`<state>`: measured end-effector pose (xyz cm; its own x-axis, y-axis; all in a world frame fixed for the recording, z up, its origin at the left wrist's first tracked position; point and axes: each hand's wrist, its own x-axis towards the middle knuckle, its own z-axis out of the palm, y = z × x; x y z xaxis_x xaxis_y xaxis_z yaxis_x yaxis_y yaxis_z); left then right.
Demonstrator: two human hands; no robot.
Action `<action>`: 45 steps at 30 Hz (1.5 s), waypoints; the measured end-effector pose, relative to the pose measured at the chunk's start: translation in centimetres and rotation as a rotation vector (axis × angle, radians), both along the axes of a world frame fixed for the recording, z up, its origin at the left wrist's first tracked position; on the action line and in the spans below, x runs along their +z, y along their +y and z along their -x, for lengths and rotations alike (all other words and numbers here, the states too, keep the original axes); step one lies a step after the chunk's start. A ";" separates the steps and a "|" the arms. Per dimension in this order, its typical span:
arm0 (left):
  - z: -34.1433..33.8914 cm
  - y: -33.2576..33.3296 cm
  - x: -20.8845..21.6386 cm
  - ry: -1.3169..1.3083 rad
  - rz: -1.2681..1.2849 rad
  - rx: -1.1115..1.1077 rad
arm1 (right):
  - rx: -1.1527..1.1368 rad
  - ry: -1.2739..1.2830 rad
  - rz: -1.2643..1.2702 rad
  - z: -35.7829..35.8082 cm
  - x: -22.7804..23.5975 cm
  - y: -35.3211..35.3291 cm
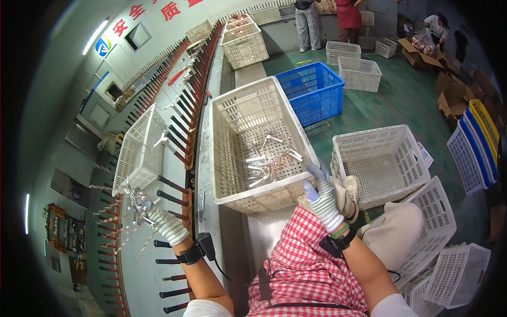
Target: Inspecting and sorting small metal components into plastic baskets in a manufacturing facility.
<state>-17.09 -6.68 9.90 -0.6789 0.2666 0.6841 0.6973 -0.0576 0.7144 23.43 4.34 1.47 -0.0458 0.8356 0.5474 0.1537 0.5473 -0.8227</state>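
The work looks part way along, from what I can see. Some loose metal pieces (273,165) lie in a messy heap on the floor of the big white crate (264,199), and they cover only a part of it. More metal is in a bunch (140,205) in the left hand (168,226), so that lot is not put down yet. I cannot tell how many pieces are left in all, because the inside of the white basket (138,150) on the table (138,267) is mostly hidden by its own side. Now the hands (both wear stripy gloves). The left hand is closed around the near end of the shiny bunch, and thin, wavy strips poke out of it to the left and down. The bunch is right by the near end of the basket, but I cannot tell if the two touch. The right hand (323,201) has its fingers spread, with a gap between them, and it is at the near right corner of the big crate. It seems to touch the rim there, but not to squeeze it, and I see no metal piece in it
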 end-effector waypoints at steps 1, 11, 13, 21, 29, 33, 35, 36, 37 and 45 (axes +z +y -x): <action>-5.4 0.8 2.9 -0.283 -0.192 -0.232 | 0.012 -0.013 -0.044 0.0 -0.1 0.0; -13.4 9.8 2.4 -0.500 0.683 -0.729 | 0.013 -0.073 -0.127 0.4 -0.7 -0.3; -13.9 10.3 1.2 -0.579 0.896 -0.797 | 0.031 0.081 0.018 0.8 0.4 -0.7; -13.7 5.8 0.7 -0.386 0.202 -0.512 | 0.023 -0.019 -0.116 0.5 -0.3 0.0; -8.3 1.8 -0.6 -0.300 -0.057 0.057 | 0.050 0.043 -0.044 0.7 -0.1 -0.3; -5.5 1.2 0.5 -0.283 -0.049 0.137 | 0.071 0.097 0.012 0.5 -0.2 -0.4; -2.0 -0.2 -0.3 -0.356 -0.046 0.139 | 0.073 0.097 0.024 0.6 -0.1 -0.6; -3.1 -0.3 0.7 -0.420 -0.101 0.093 | 0.054 0.073 0.027 0.6 -0.2 -0.5; -4.0 -0.8 1.9 -0.486 -0.155 0.048 | 0.037 0.048 0.031 0.5 -0.3 -0.3; -7.9 2.4 2.6 -0.266 -0.114 -0.171 | 0.072 0.100 0.073 0.4 -0.6 0.0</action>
<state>-9.17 -4.25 12.48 -0.7900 0.3235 0.5209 0.4606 -0.2477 0.8524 23.08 4.31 0.91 -0.0552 0.8701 0.4897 0.0321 0.4918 -0.8701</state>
